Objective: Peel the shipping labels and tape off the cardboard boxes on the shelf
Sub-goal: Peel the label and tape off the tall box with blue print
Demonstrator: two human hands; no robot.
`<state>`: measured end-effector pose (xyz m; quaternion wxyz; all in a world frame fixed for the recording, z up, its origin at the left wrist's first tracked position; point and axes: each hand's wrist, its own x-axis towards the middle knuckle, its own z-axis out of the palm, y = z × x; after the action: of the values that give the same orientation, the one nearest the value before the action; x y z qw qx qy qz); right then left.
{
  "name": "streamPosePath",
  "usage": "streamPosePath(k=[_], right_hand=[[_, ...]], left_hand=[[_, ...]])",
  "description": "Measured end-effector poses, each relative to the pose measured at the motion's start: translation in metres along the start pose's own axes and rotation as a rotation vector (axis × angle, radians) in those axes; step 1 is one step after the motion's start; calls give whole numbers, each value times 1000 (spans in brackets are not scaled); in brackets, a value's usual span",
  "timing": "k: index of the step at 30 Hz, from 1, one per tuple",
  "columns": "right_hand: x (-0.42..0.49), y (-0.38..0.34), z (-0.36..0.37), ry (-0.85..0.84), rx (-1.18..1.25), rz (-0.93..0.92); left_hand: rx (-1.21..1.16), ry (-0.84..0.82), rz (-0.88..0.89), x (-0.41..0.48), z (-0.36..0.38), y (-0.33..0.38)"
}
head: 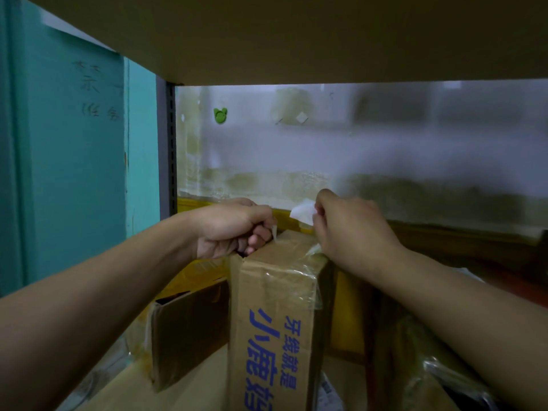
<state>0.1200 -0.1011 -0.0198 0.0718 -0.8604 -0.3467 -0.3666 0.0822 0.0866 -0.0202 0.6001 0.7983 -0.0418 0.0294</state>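
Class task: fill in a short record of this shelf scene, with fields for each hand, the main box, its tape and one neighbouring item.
left hand: grips the top edge of the blue-printed cardboard box
right hand: pinches a white label scrap above the box top
box: upright, printing on near face
clear tape: wrinkled, over the box's upper end
neighbour: smaller brown box to the left

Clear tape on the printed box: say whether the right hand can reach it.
Probably yes: the right hand is right beside the clear tape, nothing between, though it pinches a white scrap.
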Motion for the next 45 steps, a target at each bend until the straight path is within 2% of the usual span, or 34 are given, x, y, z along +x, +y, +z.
streamPosePath(k=[4, 5, 9, 14, 17, 19, 22, 28, 33, 35, 38, 40, 41, 43, 45], right_hand=[[1, 1, 0, 3, -1, 4], [1, 1, 0, 6, -2, -1], [4, 2, -5, -11, 38, 10], [11, 6, -16, -128, 82, 42], [20, 10, -28, -217, 186, 77], [24, 13, -35, -178, 236, 111], [22, 15, -42, -11, 236, 77], [16, 8, -57, 184, 133, -170], [12, 1, -67, 254, 70, -303], [13, -2, -79, 165, 124, -299], [11, 0, -111, -32, 302, -171], [6, 10, -140, -99, 403, -40], [3, 13, -153, -184, 403, 22], [0, 14, -162, -546, 236, 65], [-4, 5, -139, -935, 137, 48]], left_hand=[[-396, 31, 63, 3, -3, 9], [-401, 38, 76, 4, -3, 10], [-58, 53, 113, -2, 1, 3], [96, 75, 279, -14, 0, 8], [167, 123, 355, -20, 1, 9], [165, 142, 383, -24, 5, 11], [166, 168, 417, -25, 13, 17], [-148, 181, 323, -28, 25, 42], [-243, 166, 319, -32, 31, 53], [-275, 160, 318, -35, 33, 56], [-349, 175, 363, -42, 33, 59], [-300, 144, 412, -48, 33, 57], [-240, 124, 431, -51, 35, 54], [-76, 111, 467, -55, 41, 46], [108, 147, 512, -54, 48, 33]])
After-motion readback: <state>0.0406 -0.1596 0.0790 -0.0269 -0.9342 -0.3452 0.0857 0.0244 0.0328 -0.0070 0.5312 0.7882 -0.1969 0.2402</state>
